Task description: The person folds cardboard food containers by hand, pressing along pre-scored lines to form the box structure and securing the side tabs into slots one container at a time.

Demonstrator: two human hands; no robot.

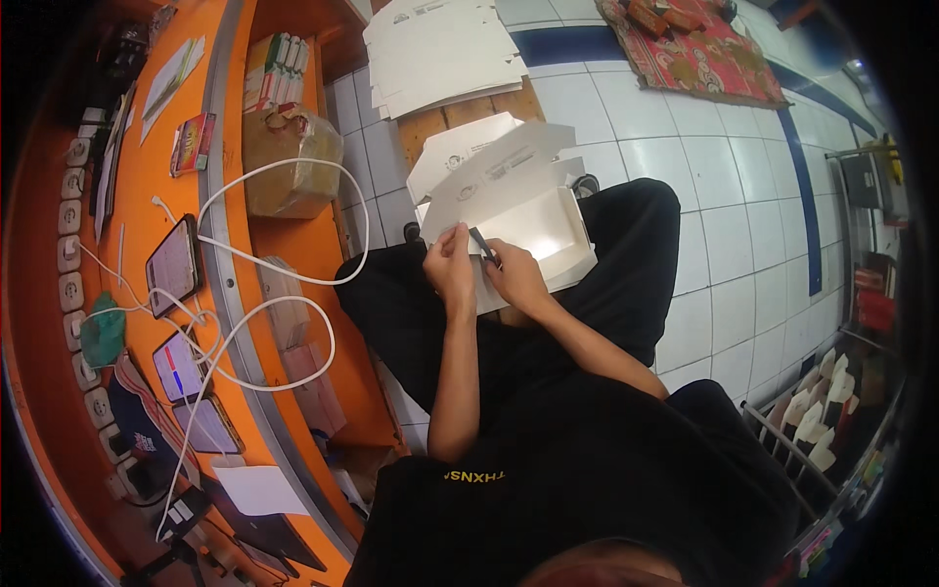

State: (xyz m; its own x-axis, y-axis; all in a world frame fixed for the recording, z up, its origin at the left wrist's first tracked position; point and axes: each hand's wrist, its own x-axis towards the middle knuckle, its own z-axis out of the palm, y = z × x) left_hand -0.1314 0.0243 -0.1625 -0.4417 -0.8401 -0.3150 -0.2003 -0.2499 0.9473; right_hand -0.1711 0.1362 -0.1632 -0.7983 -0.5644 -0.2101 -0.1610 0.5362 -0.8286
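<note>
A white cardboard box (541, 239), partly folded up, rests on my lap. Its printed lid flap (504, 168) stands raised on the far side. At the box's near left corner, my left hand (451, 268) is closed, pinching the cardboard edge. Just to the right, my right hand (516, 275) is closed round a slim dark hand tool (481, 242), perhaps a small stapler. The tool's far end points toward the left fingertips at the cardboard. Fingers hide part of both the tool and the corner.
Flat white box blanks (445, 54) lie stacked on a wooden bench (469, 110) ahead. On the left, an orange counter (227, 323) holds phones (174, 264) and a looping white cable (323, 279). A rack (797, 460) of folded cartons stands at the right.
</note>
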